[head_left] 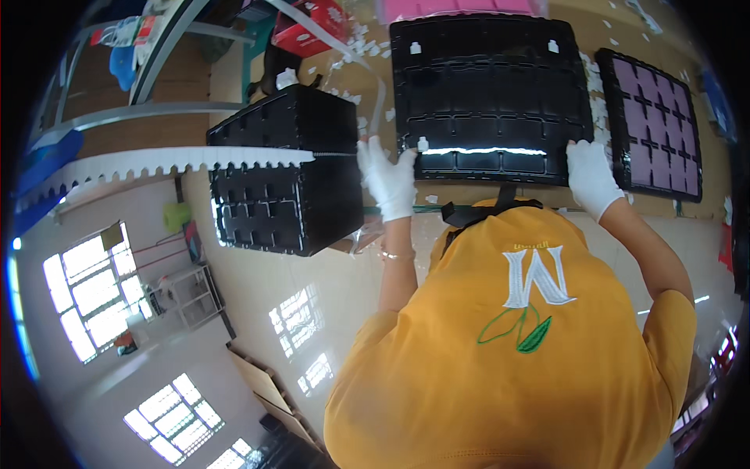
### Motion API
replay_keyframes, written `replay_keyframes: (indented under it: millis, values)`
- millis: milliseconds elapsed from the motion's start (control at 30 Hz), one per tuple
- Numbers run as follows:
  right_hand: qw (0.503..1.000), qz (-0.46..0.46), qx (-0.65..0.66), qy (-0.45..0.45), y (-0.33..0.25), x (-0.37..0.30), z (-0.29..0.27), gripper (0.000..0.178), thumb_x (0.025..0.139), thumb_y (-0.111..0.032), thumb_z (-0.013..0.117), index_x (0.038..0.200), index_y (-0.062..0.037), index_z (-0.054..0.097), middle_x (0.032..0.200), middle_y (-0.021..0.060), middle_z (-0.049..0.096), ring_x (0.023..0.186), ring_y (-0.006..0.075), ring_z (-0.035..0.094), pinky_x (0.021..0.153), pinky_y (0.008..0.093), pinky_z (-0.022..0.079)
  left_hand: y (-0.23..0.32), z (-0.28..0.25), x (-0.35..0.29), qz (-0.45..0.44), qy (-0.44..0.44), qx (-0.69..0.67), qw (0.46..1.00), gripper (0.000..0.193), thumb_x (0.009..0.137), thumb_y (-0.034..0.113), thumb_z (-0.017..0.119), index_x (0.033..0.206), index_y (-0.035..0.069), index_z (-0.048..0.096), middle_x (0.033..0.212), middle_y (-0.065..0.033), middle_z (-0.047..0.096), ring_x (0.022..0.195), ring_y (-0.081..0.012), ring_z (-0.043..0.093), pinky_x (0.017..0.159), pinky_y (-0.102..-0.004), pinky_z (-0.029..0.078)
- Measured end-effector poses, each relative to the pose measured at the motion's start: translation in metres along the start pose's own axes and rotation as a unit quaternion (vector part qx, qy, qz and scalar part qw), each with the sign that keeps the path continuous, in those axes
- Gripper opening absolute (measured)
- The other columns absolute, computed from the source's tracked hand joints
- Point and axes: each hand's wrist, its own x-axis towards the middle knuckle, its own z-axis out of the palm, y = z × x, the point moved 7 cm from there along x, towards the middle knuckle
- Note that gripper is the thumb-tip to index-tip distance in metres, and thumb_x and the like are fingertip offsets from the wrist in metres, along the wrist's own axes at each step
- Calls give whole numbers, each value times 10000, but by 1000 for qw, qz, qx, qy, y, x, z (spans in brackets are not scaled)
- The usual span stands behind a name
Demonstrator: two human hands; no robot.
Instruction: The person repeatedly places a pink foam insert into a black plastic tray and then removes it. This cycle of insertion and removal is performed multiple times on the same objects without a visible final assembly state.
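A black plastic tray (492,94) with shallow moulded cells lies on the bench, with small white pieces near some corners. My right hand (591,176), in a white glove, holds its right edge near the front corner, thumb and fingers bent round the rim. My left hand (388,184), also gloved, is at the front left corner. Its fingers point away from me and the thumb stands apart, by the tray's edge. Just left of that hand stand stacked black trays (332,199). A white toothed strip (195,159) runs across them from the left.
Right of the tray lies another black tray (660,129) with purple-pink filled cells. Something pink (461,8) shows beyond the far edge. White scraps (355,39) litter the brown bench top near a red box (312,27). Metal frame bars (148,113) stand at the left.
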Motion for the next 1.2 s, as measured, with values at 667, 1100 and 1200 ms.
replay_keyframes:
  millis: [667,1100,1200]
  values:
    - [966,-96,-189,-150,-9,4,-4,271,798,-141,613,1048,-37,608,911,63,562,875,198,539,700,334,406,23,15,39,53,64,5,996,707,710,159,758,1323,-5,446,1437,-349,316,1333,-469,333,1094,-473,317]
    - [996,34,-28,-74,2,5,-10,176,750,-89,631,923,-59,611,873,92,592,895,247,574,753,364,437,37,22,23,247,-100,108,958,138,720,107,699,855,117,677,1423,-184,443,1271,-481,398,1064,-576,295]
    - [998,34,-26,-55,2,2,-20,207,747,-62,625,954,-53,614,871,101,595,894,257,582,756,368,452,36,25,25,247,-120,99,957,144,716,102,701,853,121,664,1433,-196,435,1280,-484,391,1068,-579,289]
